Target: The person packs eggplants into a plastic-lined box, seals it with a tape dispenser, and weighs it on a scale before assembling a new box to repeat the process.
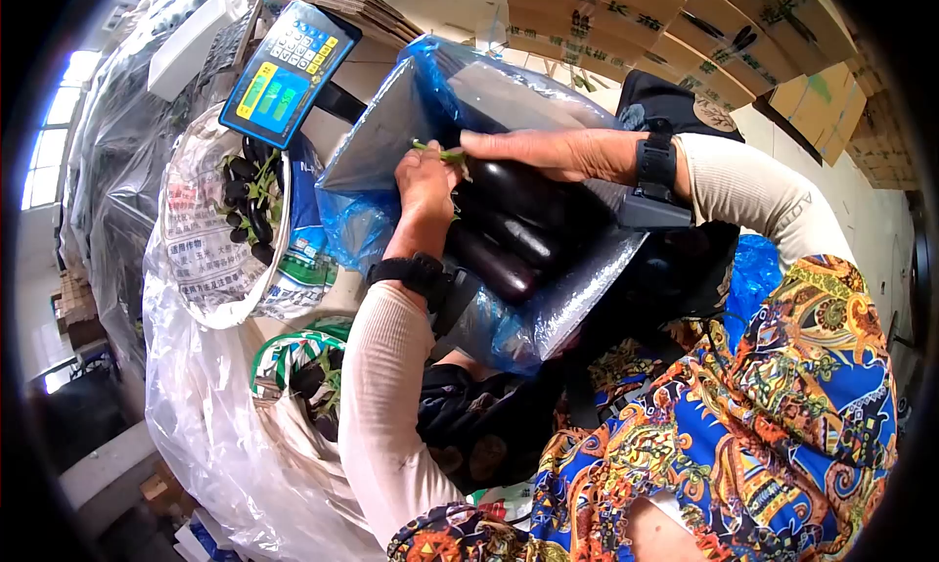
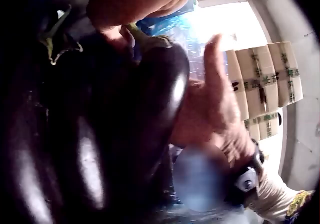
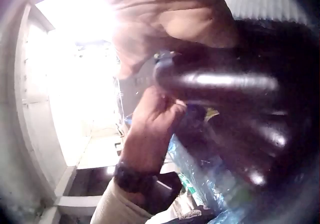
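Glossy dark eggplants lie side by side in a plastic-lined box. An uppermost eggplant is between both hands, its green stem end toward the far left. My left hand pinches it at the stem. My right hand holds the same eggplant along its far side, with the thumb stretched out toward the stem. In the left wrist view the right palm lies against its side and the fingers are hidden behind it.
A digital scale display stands behind the box. Left of it, a white sack holds small eggplants. A green-rimmed bag is nearer. Printed cartons are stacked at the back. Blue plastic film hangs over the box edge.
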### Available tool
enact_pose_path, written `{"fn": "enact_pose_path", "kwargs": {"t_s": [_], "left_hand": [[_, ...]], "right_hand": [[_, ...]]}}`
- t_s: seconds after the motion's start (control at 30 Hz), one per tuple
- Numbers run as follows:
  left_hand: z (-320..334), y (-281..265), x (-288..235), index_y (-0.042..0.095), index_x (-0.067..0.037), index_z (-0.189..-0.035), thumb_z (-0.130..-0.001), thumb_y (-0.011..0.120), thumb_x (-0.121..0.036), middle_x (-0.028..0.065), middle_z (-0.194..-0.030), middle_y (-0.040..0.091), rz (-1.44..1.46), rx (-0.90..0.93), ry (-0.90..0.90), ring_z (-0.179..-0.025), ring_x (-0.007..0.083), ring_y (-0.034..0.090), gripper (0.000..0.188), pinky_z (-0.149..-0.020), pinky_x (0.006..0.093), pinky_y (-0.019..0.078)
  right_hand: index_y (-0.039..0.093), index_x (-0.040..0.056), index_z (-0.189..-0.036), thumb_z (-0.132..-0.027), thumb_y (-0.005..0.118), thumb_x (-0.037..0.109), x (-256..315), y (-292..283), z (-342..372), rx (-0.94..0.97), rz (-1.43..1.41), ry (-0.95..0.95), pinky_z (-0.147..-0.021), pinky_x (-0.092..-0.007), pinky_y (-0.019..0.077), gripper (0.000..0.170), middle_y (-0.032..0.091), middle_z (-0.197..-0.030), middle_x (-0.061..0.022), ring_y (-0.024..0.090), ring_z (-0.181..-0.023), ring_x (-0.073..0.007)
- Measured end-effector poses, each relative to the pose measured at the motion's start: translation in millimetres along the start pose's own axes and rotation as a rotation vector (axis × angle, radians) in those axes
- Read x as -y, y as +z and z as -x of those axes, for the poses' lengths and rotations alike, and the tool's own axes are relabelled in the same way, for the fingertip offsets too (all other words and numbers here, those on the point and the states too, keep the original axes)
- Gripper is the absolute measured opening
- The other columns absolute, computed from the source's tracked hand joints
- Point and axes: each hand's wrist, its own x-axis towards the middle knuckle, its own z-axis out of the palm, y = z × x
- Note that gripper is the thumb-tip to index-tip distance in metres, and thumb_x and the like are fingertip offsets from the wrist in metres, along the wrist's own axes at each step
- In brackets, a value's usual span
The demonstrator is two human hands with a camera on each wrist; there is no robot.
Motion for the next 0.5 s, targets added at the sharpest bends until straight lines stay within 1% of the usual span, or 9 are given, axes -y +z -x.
{"fn": "enact_pose_path", "kwargs": {"t_s": [0.03,0.13,0.23,0.27,0.3,0.33,0.37,0.4,0.5], "left_hand": [[-8.3,-9.5,8.3,0.056,0.006,-0.090,-0.098,0.050,-0.018,0.0160,-0.084,0.065,-0.233,0.007,0.085,-0.072,0.0202,0.065,0.026,-0.059,0.0334,0.0542],[-14.9,-23.3,22.1,0.062,0.005,-0.089,-0.095,0.053,-0.026,0.0199,-0.086,0.068,-0.567,0.031,0.121,-0.078,0.0288,0.067,0.033,-0.068,0.0379,0.0527],[-17.2,-24.5,28.5,0.064,0.004,-0.096,-0.091,0.054,-0.025,0.0239,-0.092,0.067,-0.858,0.112,0.307,-0.087,0.0384,0.065,0.031,-0.079,0.0418,0.0505],[-13.7,-23.5,33.4,0.064,0.004,-0.098,-0.089,0.055,-0.024,0.0250,-0.093,0.066,-0.864,0.153,0.378,-0.089,0.0410,0.063,0.030,-0.082,0.0428,0.0493],[-7.4,-21.2,35.4,0.064,0.003,-0.100,-0.088,0.056,-0.022,0.0260,-0.094,0.066,-0.871,0.193,0.449,-0.092,0.0436,0.062,0.029,-0.086,0.0438,0.0481],[14.5,-8.5,16.0,0.065,0.002,-0.101,-0.084,0.058,-0.015,0.0236,-0.094,0.067,-1.151,0.232,0.637,-0.095,0.0415,0.063,0.025,-0.086,0.0437,0.0484],[15.1,-9.5,16.1,0.064,0.002,-0.104,-0.084,0.059,-0.013,0.0229,-0.099,0.067,-1.147,0.275,0.608,-0.096,0.0383,0.064,0.026,-0.086,0.0411,0.0488],[17.6,-8.8,12.9,0.063,0.003,-0.107,-0.084,0.060,-0.011,0.0223,-0.103,0.067,-1.141,0.318,0.578,-0.097,0.0352,0.065,0.027,-0.087,0.0385,0.0492],[30.1,-9.2,0.2,0.061,0.003,-0.111,-0.081,0.065,-0.007,0.0236,-0.107,0.065,-1.227,0.328,0.540,-0.100,0.0341,0.065,0.032,-0.088,0.0370,0.0494]], "right_hand": [[0.046,-0.0050,-0.129,-0.080,0.064,0.064,-10.5,-7.8,-10.5,-0.278,0.460,-0.057,-0.095,-0.0349,0.0456,0.087,0.062,-0.116,-0.0214,0.059,-0.107,-0.0294],[0.045,-0.0090,-0.115,-0.084,0.065,0.050,-14.9,9.5,-14.5,-0.468,0.992,-0.128,-0.087,-0.0473,0.0466,0.069,0.056,-0.109,-0.0353,0.057,-0.103,-0.0476],[0.044,-0.0069,-0.121,-0.080,0.068,0.027,-9.6,11.5,-2.4,-0.536,1.563,-0.509,-0.080,-0.0453,0.0459,0.059,0.058,-0.099,-0.0214,0.056,-0.099,-0.0388],[0.055,-0.0025,-0.115,-0.075,0.065,0.023,-17.1,4.2,-10.0,-0.633,1.765,-0.667,-0.079,-0.0402,0.0442,0.049,0.058,-0.097,-0.0128,0.052,-0.100,-0.0303],[0.058,-0.0009,-0.111,-0.075,0.064,0.023,-18.8,0.5,-12.0,-0.532,1.931,-0.595,-0.081,-0.0392,0.0437,0.044,0.057,-0.098,-0.0115,0.051,-0.100,-0.0288],[0.061,0.0008,-0.107,-0.076,0.063,0.024,-19.6,-2.5,-12.5,-0.421,2.090,-0.517,-0.082,-0.0382,0.0433,0.039,0.057,-0.100,-0.0102,0.050,-0.100,-0.0273],[0.063,0.0024,-0.103,-0.076,0.062,0.024,-21.6,-6.5,-13.6,-0.303,2.243,-0.434,-0.083,-0.0371,0.0428,0.035,0.056,-0.101,-0.0089,0.049,-0.100,-0.0258],[0.067,0.0059,-0.086,-0.077,0.058,0.023,-25.9,-9.4,-17.2,-0.309,2.217,-0.449,-0.087,-0.0370,0.0408,0.021,0.057,-0.100,-0.0053,0.047,-0.099,-0.0240],[0.066,0.0072,-0.081,-0.076,0.057,0.022,-23.8,-25.9,-17.1,-0.226,2.071,-0.621,-0.087,-0.0365,0.0403,0.017,0.057,-0.099,-0.0049,0.048,-0.100,-0.0245]]}}
